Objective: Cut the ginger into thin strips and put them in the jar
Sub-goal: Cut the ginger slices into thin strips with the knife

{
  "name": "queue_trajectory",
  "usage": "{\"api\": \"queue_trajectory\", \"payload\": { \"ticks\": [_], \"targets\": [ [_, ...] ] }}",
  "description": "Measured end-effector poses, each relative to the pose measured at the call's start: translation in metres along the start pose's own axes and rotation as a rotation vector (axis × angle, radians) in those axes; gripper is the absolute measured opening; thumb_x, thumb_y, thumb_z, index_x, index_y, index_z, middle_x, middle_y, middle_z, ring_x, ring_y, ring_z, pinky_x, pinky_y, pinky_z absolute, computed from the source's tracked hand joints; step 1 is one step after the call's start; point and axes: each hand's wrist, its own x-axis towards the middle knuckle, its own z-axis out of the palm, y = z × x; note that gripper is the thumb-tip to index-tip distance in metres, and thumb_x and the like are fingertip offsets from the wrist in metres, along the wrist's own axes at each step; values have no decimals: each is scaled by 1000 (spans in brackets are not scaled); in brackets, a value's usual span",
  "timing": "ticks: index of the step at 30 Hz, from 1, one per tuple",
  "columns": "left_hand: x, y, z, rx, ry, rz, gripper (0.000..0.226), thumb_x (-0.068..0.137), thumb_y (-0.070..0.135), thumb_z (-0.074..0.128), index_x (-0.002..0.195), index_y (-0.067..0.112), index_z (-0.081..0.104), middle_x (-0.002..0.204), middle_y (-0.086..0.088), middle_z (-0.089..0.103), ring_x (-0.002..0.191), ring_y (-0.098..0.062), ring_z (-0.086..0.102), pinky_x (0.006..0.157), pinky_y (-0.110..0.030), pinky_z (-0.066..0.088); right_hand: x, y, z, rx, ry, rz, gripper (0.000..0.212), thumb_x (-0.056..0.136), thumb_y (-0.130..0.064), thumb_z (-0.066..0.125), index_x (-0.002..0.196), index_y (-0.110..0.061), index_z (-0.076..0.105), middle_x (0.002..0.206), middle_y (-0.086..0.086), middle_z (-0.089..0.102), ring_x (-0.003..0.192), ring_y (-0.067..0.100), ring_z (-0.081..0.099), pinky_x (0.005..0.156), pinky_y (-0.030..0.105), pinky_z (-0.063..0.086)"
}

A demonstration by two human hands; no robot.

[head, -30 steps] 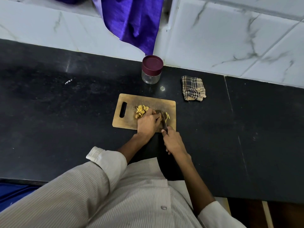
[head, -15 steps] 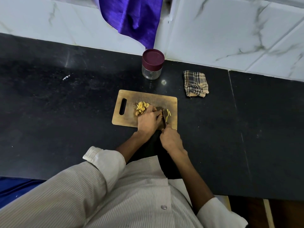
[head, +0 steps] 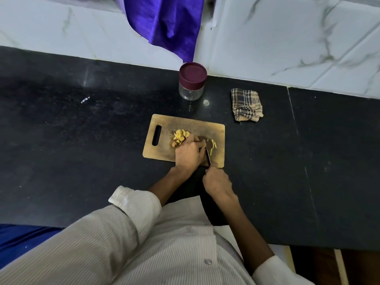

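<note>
Head view, looking down. A black tabletop (head: 61, 140) carries a wooden board (head: 162, 149) with a slot handle at its left end. Beyond the board stands a glass jar (head: 191, 90), upright, its maroon lid (head: 192, 74) on; it is well apart from both hands. To the right of the jar lies a folded checked cloth (head: 246, 104), clear of the board. A purple fabric (head: 164, 23) hangs down the marble wall behind the jar.

The left hand (head: 190, 153) rests on the board, fingers curled down over the ginger being cut; that piece is hidden under the fingers, so its long axis cannot be told. Just left of this grip, touching the knuckles, lies a heap of ginger slices (head: 180, 136). The right hand (head: 217, 181) sits at the near edge of the board, its grip closed round the handle of a knife (head: 207, 154). The blade runs away from this grip toward the far edge of the board, leaning slightly left, its flat side close against the left fingers. Just right of the blade, beyond the right grip, lie a few cut strips (head: 213, 145), their long axes roughly parallel to the blade. The left hand stands between the slices and the knife.
</note>
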Motion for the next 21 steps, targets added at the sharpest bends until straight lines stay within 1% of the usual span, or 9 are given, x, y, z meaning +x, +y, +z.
{"api": "queue_trajectory", "payload": {
  "ticks": [4,6,9,11,14,18,21],
  "targets": [
    [-2,-1,1,-28,9,-18,27,97,32,52,113,20,69,119,-2,51,95,-18,61,75,-32,50,-7,2,8,16,36,-12,33,105,-21,37,132,-3,42,128,20,57,116,36,57,87,42,44],
    [-1,-1,2,-36,12,-11,27,97,32,52,114,19,69,119,-2,51,97,-18,60,75,-31,48,-4,-2,6,33,65,-28,31,103,-19,39,130,-3,44,125,21,59,113,37,58,86,42,45],
    [-2,-1,2,-38,-5,-1,27,97,32,51,114,19,69,119,-2,51,97,-18,60,76,-29,49,3,-7,1,50,80,-40,32,100,-14,42,129,-2,47,122,19,61,111,37,59,88,44,48],
    [-3,-2,3,-42,-11,3,27,97,32,51,113,19,69,119,-2,50,96,-18,60,78,-31,52,3,-8,1,69,81,-37,31,100,-14,42,128,-2,47,122,19,61,111,37,59,88,44,48],
    [-2,-2,2,-44,3,-3,26,97,31,52,112,19,69,118,-2,50,96,-17,59,77,-30,51,3,-9,2,93,90,-36,30,101,-17,41,128,-4,49,122,19,61,110,36,60,88,45,48],
    [-3,0,2,-33,-3,-9,27,97,30,50,113,17,69,119,-3,50,97,-19,59,79,-35,53,3,-10,0,136,103,-3,31,103,-21,39,127,-4,50,121,19,61,108,36,60,90,48,51],
    [-5,-1,2,-32,12,-4,28,98,30,50,111,16,70,117,-4,51,94,-20,60,75,-35,53,2,-6,-4,163,98,17,30,104,-25,37,125,-6,50,117,17,60,105,35,60,88,51,53]
  ]
}}
